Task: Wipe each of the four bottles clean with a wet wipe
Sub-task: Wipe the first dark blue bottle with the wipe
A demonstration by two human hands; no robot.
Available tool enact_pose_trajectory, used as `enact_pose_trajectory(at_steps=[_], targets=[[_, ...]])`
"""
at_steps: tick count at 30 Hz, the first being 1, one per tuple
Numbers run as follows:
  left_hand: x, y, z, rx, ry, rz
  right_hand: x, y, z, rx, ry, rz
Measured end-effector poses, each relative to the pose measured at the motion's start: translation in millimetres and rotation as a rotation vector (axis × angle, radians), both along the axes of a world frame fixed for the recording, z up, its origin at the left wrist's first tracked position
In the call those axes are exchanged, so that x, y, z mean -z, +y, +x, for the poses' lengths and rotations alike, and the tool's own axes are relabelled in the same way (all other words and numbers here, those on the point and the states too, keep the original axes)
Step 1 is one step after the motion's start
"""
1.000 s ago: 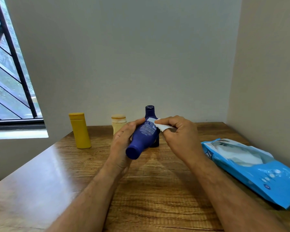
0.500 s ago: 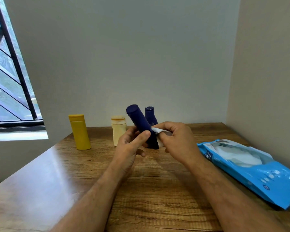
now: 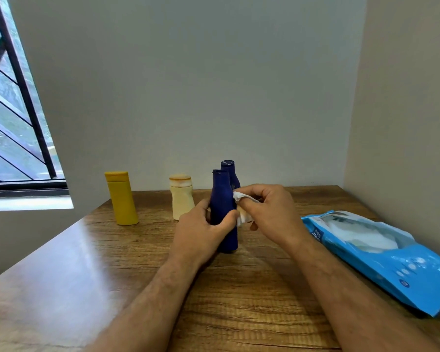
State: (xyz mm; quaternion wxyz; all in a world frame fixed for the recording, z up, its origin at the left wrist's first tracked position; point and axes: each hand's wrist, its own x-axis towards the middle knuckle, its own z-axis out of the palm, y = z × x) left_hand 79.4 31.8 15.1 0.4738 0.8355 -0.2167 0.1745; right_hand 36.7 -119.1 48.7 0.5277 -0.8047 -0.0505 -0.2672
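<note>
A dark blue bottle point(image 3: 222, 196) stands upright on the wooden table point(image 3: 87, 275), and my left hand point(image 3: 201, 232) grips its lower body. My right hand point(image 3: 269, 212) pinches a crumpled white wet wipe point(image 3: 241, 207) against the bottle's right side. A second dark blue bottle point(image 3: 230, 171) stands just behind it, mostly hidden. A cream bottle point(image 3: 181, 196) and a yellow bottle point(image 3: 122, 198) stand further left near the wall.
A blue pack of wet wipes point(image 3: 381, 255) lies open on the table's right side beside the side wall. A barred window point(image 3: 13, 118) is at the left. The back wall rises right behind the bottles.
The blue bottle went from lying tilted in my left hand, cap toward me, to standing upright on the table. My right hand stayed at its side with the wipe.
</note>
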Motion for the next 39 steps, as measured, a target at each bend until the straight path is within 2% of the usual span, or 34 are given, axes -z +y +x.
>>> enact_pose_trajectory(at_steps=[6, 10, 14, 17, 20, 25, 31, 39], targets=[[0.5, -3.3, -2.8, 0.059, 0.038, -0.029, -0.3, 0.6, -0.3, -0.01, -0.07, 0.01], [0.7, -4.9, -3.4, 0.063, 0.055, -0.062, 2.0, 3.1, -3.0, -0.005, -0.139, -0.122], [1.4, -2.7, -1.1, 0.098, 0.089, -0.025, 1.6, 2.5, -4.4, -0.028, -0.098, -0.218], [3.9, -2.9, 2.3, 0.109, 0.124, 0.012, 2.3, 2.9, -4.3, -0.043, -0.088, -0.222], [6.2, -7.1, 3.2, 0.072, 0.114, 0.002, 1.4, 1.2, -4.5, -0.04, -0.159, -0.162], [7.4, -10.6, 3.1, 0.058, 0.153, 0.032, -3.0, -9.8, -1.6, 0.107, -0.224, -0.08], [10.3, -17.0, -2.1, 0.038, 0.091, 0.147, 0.8, -20.1, 3.9, 0.307, -0.205, -0.076], [15.4, -44.3, -3.6, -0.1, 0.136, 0.101, 2.1, -31.4, 6.0, 0.508, -0.201, 0.034]])
